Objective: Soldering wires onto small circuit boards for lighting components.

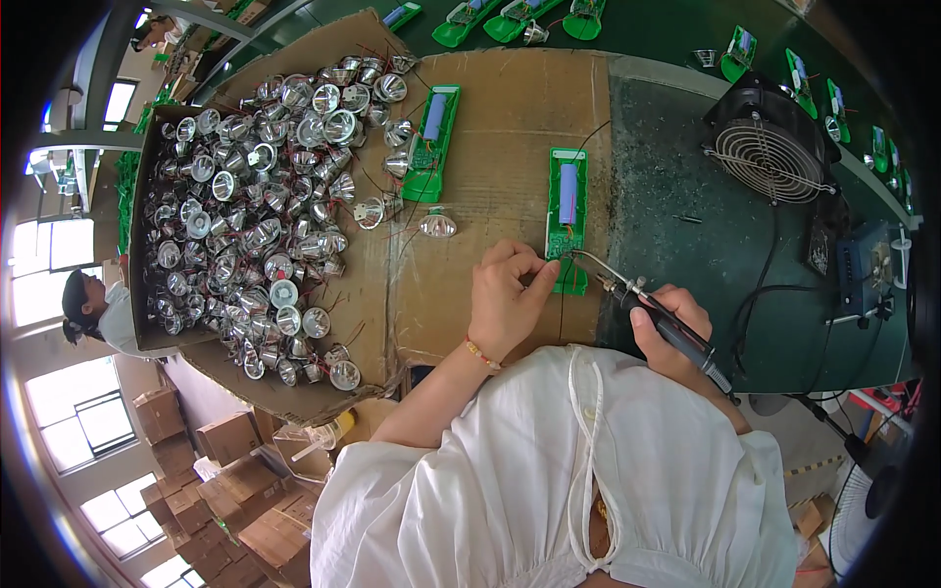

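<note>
In front of me lies a green plastic housing (569, 276) with a purple cylindrical battery (568, 193) and a small circuit board (563, 242) in it. My left hand (508, 299) is closed, with thumb and fingertips pinched together at the board's left edge; what they grip is too small to make out. My right hand (670, 328) grips a soldering iron (676, 333) with a curved metal feed tube, its tip at the board close to my left fingertips. A lone reflector cup (437, 225) lies to the left, near a second green housing (428, 162) with a battery.
A cardboard box (152, 294) full of shiny reflector cups (265, 235) stands left on the cardboard sheet (510, 108). At right are a caged fan (769, 157), cables, and a blue box-shaped unit (865, 267). More green housings (520, 18) line the far edge.
</note>
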`<act>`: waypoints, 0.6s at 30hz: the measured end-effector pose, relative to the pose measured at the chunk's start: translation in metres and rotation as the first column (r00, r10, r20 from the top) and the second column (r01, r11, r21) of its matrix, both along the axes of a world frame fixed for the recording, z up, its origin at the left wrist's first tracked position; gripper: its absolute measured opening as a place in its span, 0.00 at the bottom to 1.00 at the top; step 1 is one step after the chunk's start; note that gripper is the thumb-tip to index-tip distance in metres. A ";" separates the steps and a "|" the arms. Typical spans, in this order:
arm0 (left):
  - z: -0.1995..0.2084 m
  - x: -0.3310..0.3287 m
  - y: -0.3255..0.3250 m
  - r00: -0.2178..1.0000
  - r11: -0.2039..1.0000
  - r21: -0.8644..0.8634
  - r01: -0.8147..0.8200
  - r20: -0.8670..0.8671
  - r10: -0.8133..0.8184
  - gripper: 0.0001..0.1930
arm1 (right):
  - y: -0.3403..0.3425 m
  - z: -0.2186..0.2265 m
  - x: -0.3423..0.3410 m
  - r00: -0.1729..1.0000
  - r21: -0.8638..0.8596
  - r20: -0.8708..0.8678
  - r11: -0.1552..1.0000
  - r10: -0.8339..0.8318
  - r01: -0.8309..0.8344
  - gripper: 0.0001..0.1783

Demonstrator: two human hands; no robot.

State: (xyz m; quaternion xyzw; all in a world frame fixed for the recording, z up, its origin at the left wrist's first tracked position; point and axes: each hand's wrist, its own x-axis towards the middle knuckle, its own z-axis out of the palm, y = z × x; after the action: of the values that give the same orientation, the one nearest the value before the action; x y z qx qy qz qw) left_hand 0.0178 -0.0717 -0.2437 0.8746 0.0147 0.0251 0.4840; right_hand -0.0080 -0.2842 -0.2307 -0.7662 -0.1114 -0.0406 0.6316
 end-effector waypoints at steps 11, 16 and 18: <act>0.003 0.001 0.000 1.000 1.000 -0.006 -0.007 -0.006 0.007 0.07 | -0.001 -0.014 -0.007 0.986 0.088 -0.065 0.984 -0.152 0.157 0.10; 0.004 0.001 0.000 1.000 1.000 -0.004 -0.006 -0.002 0.006 0.07 | 0.002 -0.014 -0.006 0.986 0.104 -0.102 0.985 -0.130 0.141 0.10; 0.004 0.001 -0.001 0.995 0.995 -0.092 -0.049 -0.085 0.041 0.07 | 0.004 -0.016 -0.005 0.984 0.094 -0.120 0.985 -0.130 0.141 0.10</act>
State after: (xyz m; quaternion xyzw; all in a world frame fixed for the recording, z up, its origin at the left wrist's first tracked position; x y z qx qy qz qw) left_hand 0.0190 -0.0725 -0.2398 0.8505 0.0558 -0.0012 0.5230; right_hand -0.0126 -0.2802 -0.2469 -0.7398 -0.0206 -0.0456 0.6709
